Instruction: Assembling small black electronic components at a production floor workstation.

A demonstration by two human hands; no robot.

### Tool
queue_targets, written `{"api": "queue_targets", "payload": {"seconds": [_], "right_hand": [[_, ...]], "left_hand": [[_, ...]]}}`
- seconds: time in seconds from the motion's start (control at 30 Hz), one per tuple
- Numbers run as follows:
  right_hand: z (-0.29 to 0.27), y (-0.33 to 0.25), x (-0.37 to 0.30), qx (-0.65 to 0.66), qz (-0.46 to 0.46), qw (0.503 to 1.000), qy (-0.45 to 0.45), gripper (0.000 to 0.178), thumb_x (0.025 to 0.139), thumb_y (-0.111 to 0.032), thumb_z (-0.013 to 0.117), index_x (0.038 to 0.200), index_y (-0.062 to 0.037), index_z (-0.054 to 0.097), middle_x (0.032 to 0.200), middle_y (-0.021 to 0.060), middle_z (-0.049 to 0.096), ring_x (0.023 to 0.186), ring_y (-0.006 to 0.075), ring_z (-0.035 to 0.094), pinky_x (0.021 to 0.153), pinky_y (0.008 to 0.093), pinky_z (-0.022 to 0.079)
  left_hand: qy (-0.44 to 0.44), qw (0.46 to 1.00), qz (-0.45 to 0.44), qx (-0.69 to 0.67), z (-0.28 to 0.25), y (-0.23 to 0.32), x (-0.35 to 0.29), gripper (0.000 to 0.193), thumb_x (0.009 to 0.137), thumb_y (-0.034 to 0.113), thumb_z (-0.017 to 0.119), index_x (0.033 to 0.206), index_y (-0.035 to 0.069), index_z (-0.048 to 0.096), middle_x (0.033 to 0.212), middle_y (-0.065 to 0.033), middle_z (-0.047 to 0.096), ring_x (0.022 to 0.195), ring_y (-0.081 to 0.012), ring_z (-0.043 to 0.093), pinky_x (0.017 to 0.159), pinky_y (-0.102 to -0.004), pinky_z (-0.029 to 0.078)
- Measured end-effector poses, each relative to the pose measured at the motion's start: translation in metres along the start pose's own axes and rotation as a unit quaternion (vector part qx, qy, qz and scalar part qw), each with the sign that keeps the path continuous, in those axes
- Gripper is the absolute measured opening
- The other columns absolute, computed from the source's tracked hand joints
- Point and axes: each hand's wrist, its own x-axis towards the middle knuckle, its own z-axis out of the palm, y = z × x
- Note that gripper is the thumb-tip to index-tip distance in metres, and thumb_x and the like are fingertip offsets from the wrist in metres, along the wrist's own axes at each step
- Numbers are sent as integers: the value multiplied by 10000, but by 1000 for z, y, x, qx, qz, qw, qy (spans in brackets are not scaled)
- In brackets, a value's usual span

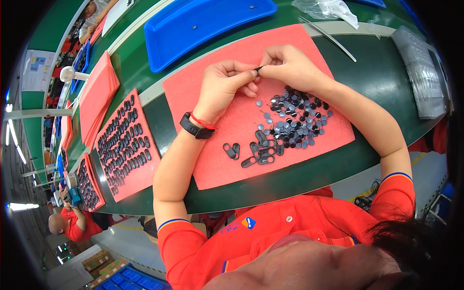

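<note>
Over the pink foam sheet (212,164) my left hand (226,84) and my right hand (292,67) meet, fingertips pinched together. Between them is a small black part (257,71), mostly covered by the fingers, so its exact kind cannot be made out. Below my right hand lies a loose heap of small round discs (295,121), some black and shiny, others grey. Nearer to me on the foam is a cluster of oblong black plastic pieces (266,153), each with an opening at one end. Two similar black pieces (232,151) lie a little to the left.
A blue tray (208,29) with two small discs stands beyond the foam. White tweezers (331,41) and a clear plastic bag (328,10) are at the far right, near clear plastic trays (420,72). Leftward, another foam sheet (153,166) carries rows of black pieces. Other people sit further off.
</note>
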Motion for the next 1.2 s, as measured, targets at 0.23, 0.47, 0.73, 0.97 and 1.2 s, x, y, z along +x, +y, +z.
{"api": "queue_targets", "payload": {"seconds": [0.23, 0.47, 0.73, 0.97, 1.2], "right_hand": [[2, 3, -1, -6, -4, 1000, -2, 132, 740, -126, 571, 721, 4, 556, 675, 3, 531, 647, 54, 470, 578, 202, 376], [1, 3, -2, 2, -18, 1000, 9, 169, 717, -160, 588, 717, 9, 582, 656, 40, 560, 621, 94, 506, 572, 240, 399], [2, -1, -3, -14, -8, 1000, 8, 138, 741, -139, 571, 718, -4, 553, 664, -7, 518, 629, 48, 452, 561, 206, 366], [5, 0, -3, -26, -20, 999, 30, 157, 755, -155, 574, 738, 1, 565, 675, -4, 526, 638, 57, 454, 565, 211, 366], [3, -2, -3, 40, -10, 999, 25, 167, 768, -158, 576, 768, 8, 584, 693, 3, 544, 640, 48, 456, 565, 201, 361]], "left_hand": [[-6, 1000, -6, 7, -2, -4, 0, 147, 806, 48, 598, 912, -54, 605, 782, -125, 645, 598, -105, 594, 547, -204, 496], [3, 1000, -6, 7, 1, -1, -2, 132, 800, 45, 603, 892, -51, 602, 778, -123, 646, 587, -103, 593, 544, -205, 497], [-3, 1000, -2, 2, -1, -3, 1, 139, 803, 19, 581, 895, -86, 573, 778, -142, 634, 584, -144, 621, 537, -232, 524], [9, 1000, 10, 6, -1, -5, 2, 149, 798, 27, 586, 900, -81, 577, 779, -136, 635, 581, -144, 616, 537, -233, 519], [3, 1000, -8, -30, -4, -4, 3, 167, 816, 52, 592, 943, -57, 601, 792, -110, 641, 606, -101, 590, 558, -197, 489]]}}
